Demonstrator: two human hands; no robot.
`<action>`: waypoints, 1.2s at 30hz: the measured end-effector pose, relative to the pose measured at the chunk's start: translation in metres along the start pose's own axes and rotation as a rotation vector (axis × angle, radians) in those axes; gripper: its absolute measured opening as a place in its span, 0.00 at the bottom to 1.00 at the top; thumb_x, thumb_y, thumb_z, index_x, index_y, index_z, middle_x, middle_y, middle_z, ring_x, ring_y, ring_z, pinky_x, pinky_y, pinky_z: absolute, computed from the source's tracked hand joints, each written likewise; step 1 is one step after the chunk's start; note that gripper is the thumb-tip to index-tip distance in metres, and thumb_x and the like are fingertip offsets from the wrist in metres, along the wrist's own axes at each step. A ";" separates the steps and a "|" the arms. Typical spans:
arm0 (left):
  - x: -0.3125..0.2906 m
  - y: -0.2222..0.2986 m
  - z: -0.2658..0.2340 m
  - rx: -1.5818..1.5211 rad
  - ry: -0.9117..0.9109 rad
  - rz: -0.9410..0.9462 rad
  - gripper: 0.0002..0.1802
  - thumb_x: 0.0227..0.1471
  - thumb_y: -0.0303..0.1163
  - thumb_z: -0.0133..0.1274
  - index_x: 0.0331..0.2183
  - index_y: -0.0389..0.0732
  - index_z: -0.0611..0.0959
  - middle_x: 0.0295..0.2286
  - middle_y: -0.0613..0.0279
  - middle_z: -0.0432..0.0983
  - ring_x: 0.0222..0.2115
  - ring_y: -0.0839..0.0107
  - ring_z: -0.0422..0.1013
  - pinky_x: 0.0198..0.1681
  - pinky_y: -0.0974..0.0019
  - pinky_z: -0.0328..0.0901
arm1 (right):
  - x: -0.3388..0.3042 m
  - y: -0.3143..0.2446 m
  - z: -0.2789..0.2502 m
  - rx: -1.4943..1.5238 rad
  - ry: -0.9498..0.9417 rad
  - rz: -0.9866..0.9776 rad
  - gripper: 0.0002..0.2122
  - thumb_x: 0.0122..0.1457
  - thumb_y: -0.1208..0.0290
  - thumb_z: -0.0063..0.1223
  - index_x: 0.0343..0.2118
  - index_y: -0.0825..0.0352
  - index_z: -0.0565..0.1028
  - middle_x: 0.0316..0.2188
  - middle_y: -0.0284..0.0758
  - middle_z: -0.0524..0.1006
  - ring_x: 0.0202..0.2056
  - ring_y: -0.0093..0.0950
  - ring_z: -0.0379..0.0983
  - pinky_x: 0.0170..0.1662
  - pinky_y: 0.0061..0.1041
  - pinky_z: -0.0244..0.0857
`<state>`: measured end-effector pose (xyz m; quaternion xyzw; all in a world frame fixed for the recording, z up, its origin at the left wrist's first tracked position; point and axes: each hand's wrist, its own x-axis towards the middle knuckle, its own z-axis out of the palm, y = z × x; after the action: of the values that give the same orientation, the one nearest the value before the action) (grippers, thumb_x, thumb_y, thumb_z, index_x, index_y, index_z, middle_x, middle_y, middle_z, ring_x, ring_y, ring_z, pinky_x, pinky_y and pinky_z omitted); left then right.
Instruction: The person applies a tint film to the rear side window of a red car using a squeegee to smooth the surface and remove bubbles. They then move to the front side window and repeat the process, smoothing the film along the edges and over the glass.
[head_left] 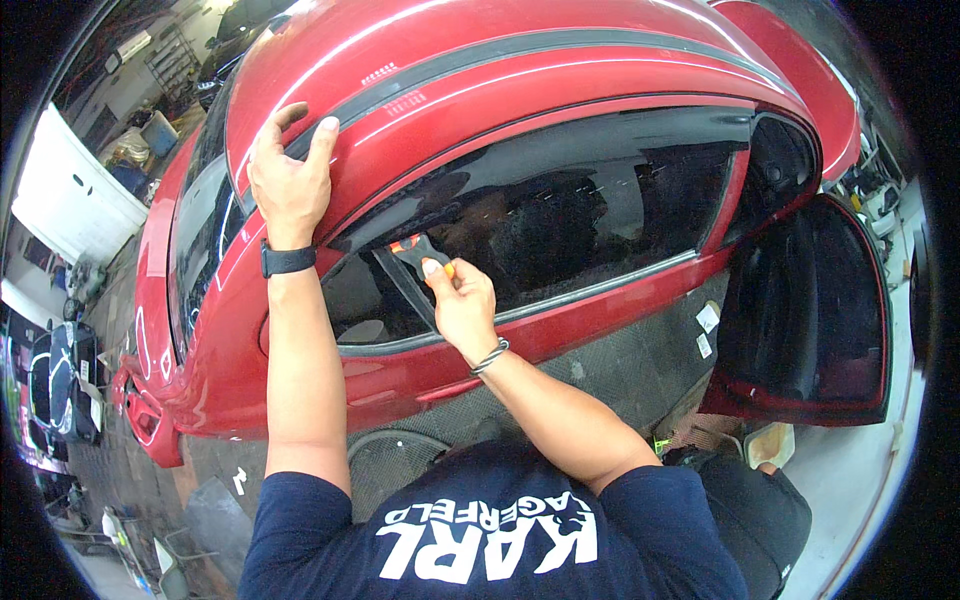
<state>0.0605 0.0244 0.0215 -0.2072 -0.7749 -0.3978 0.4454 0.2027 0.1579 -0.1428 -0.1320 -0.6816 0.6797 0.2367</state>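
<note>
The right hand's thumb and fingers [465,305] are pinched closed on a small flat tool [420,250], black with orange at its far edge and a bit of yellow by the grip. From my remote view, the tool lies over the top of the dark upright strip [412,290] between a small corner window [355,305] and a long tinted side window [580,220] of a red car; I cannot tell how firmly its edge presses there. The left hand [290,180] holds nothing: thumb and fingers are spread apart, and it appears to rest on the red roof edge [350,175], beside a black roof strip [590,43]. To me the risk sits at the tool's edge: a slip, caused by too much push or a steep tilt, could scratch the glass or nick the red paint close by. The pinch looks light, so a sudden catch could twist the tool loose. The dark wristband [288,260] and the right wrist's metal bracelet [490,357] could mark the bodywork if either wrist drops against it. Farther right, a separate dark panel with a red rim [805,310] leans near the car.
</note>
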 end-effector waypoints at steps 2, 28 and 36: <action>0.002 -0.001 0.001 -0.027 0.010 -0.001 0.23 0.48 0.43 0.66 0.43 0.39 0.84 0.42 0.50 0.81 0.47 0.55 0.75 0.53 0.56 0.66 | -0.006 -0.002 -0.005 -0.022 -0.010 -0.015 0.19 0.63 0.61 0.59 0.20 0.67 0.71 0.14 0.25 0.67 0.18 0.15 0.57 0.21 0.24 0.52; 0.004 0.001 0.004 -0.043 -0.038 -0.017 0.22 0.52 0.43 0.63 0.45 0.39 0.84 0.43 0.52 0.81 0.47 0.58 0.75 0.54 0.60 0.65 | 0.011 -0.008 0.000 0.114 0.018 0.029 0.19 0.63 0.58 0.58 0.21 0.69 0.75 0.14 0.31 0.70 0.18 0.20 0.61 0.23 0.28 0.57; 0.002 -0.003 0.005 -0.050 -0.064 -0.067 0.22 0.53 0.43 0.63 0.45 0.38 0.83 0.44 0.52 0.81 0.48 0.60 0.75 0.54 0.59 0.65 | 0.011 -0.010 -0.007 -0.004 0.091 -0.046 0.22 0.63 0.55 0.56 0.19 0.68 0.72 0.13 0.35 0.69 0.17 0.23 0.60 0.23 0.31 0.56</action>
<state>0.0547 0.0266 0.0205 -0.2050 -0.7851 -0.4249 0.4014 0.1985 0.1685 -0.1315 -0.1476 -0.6742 0.6662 0.2826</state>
